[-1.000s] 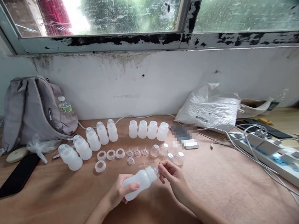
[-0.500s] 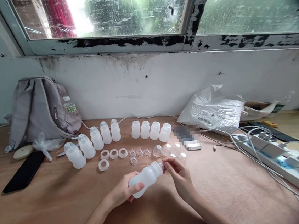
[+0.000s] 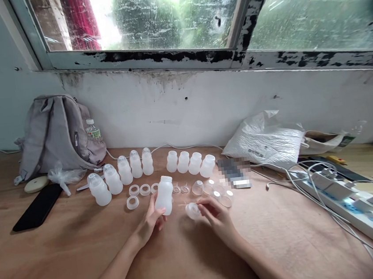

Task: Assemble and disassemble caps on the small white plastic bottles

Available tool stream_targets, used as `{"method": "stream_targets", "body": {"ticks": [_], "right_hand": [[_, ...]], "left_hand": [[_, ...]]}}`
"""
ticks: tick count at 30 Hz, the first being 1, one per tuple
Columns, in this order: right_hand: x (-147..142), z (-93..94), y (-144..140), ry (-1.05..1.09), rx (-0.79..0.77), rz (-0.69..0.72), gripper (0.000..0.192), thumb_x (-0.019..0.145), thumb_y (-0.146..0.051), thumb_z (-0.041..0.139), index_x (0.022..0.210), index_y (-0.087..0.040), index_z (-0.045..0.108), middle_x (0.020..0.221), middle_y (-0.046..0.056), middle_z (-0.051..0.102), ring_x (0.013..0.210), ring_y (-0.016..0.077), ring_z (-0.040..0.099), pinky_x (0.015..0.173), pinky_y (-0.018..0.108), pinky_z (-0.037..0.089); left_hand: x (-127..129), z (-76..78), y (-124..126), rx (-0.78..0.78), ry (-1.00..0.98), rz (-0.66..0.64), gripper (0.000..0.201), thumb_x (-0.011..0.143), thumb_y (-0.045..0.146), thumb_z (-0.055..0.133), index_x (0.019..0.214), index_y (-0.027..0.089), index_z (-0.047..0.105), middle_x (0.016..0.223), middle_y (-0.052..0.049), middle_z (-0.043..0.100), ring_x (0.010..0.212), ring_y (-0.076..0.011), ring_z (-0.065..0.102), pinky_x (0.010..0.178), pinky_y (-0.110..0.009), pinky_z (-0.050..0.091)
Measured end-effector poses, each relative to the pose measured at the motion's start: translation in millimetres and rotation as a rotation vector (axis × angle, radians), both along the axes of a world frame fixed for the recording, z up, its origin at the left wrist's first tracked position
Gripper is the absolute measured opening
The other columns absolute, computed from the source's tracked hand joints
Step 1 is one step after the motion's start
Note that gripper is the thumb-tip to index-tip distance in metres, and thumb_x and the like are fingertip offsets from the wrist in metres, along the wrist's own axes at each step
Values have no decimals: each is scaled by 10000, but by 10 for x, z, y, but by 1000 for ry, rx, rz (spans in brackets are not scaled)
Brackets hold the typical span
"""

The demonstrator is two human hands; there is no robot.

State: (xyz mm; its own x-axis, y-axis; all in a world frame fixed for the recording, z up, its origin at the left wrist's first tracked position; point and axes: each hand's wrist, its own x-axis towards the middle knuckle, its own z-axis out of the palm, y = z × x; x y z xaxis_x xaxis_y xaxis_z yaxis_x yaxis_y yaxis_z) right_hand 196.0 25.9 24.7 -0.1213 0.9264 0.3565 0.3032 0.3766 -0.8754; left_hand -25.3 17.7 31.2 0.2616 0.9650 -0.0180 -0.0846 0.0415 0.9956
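My left hand point(image 3: 151, 218) is wrapped round a frosted baby bottle point(image 3: 164, 197), nearly upright with its open neck on top. To its right, my right hand point(image 3: 216, 216) pinches a clear nipple seated in a collar ring point(image 3: 193, 210), apart from the bottle and blurred. Beyond my hands lie white collar rings point(image 3: 132, 202), loose nipples point(image 3: 185, 188) and clear dome caps point(image 3: 197, 187). The bottle in my left hand hides part of the rings and nipples.
Capped bottles point(image 3: 113, 180) stand in a curve at the left, uncapped bottles point(image 3: 195, 164) further right. A backpack point(image 3: 59, 130), black phone point(image 3: 38, 207) and plastic bag point(image 3: 65, 173) lie left. A silver parcel point(image 3: 263, 140) and power strip point(image 3: 357, 210) with cables are on the right.
The nipple and ring have come away from the bottle's neck in my right hand. My left hand has turned the bottle more upright and moved it left and away from me.
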Motion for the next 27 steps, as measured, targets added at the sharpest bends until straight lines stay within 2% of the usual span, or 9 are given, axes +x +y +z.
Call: {"method": "stream_targets", "body": {"ticks": [4,7,10,14,18,22,25,27], "right_hand": [[-128,-55,-57,-178,51,118,164,825,-312,483,822,-196,598,737,37,588,661,155,553,589,267,461],[-203,-21,-70,-205,112,129,184,829,-296,475,953,-215,584,802,42,603,711,162,571,649,292,483],[-270,107,-12,-192,210,65,237,836,-270,463,1061,-224,523,839,48,600,738,167,573,666,310,490],[-393,390,144,-283,345,1,270,825,-245,482,1095,-231,484,970,73,560,815,183,552,707,332,471],[-515,659,343,-389,374,61,92,806,-206,508,894,-214,533,885,49,561,767,171,534,674,301,447],[-602,850,629,-444,431,75,31,802,-183,504,811,-202,526,817,33,543,749,167,515,664,287,425],[-684,947,894,-564,495,6,55,812,-159,482,816,-192,526,858,49,540,810,183,492,701,296,399],[-759,974,1073,-694,516,-36,76,818,-144,471,821,-188,533,878,64,545,843,199,473,719,304,381]], "left_hand": [[3,-48,43,220,227,227,547,746,348,530,1219,208,294,1122,-91,494,897,-173,541,643,-245,457],[-33,-77,80,341,355,327,544,729,349,563,1197,189,336,1131,-99,514,979,-216,532,731,-300,464],[-90,-89,106,482,511,372,542,712,350,586,1182,184,374,1132,-103,524,994,-238,531,769,-339,463],[-142,-84,114,677,625,316,517,713,365,589,1175,206,419,1150,-92,521,1024,-247,513,826,-374,449],[-162,-100,126,710,628,298,551,720,417,576,1206,216,413,1139,-102,538,940,-241,553,720,-350,491],[-187,-106,160,673,632,459,628,726,422,574,1266,222,323,1217,-112,458,973,-227,530,707,-323,486],[-223,-98,190,660,649,562,502,780,370,522,1227,208,362,1167,-106,472,952,-202,527,725,-314,477],[-245,-96,202,684,666,582,397,804,323,490,1174,201,412,1114,-100,504,938,-199,529,724,-312,473]]}}
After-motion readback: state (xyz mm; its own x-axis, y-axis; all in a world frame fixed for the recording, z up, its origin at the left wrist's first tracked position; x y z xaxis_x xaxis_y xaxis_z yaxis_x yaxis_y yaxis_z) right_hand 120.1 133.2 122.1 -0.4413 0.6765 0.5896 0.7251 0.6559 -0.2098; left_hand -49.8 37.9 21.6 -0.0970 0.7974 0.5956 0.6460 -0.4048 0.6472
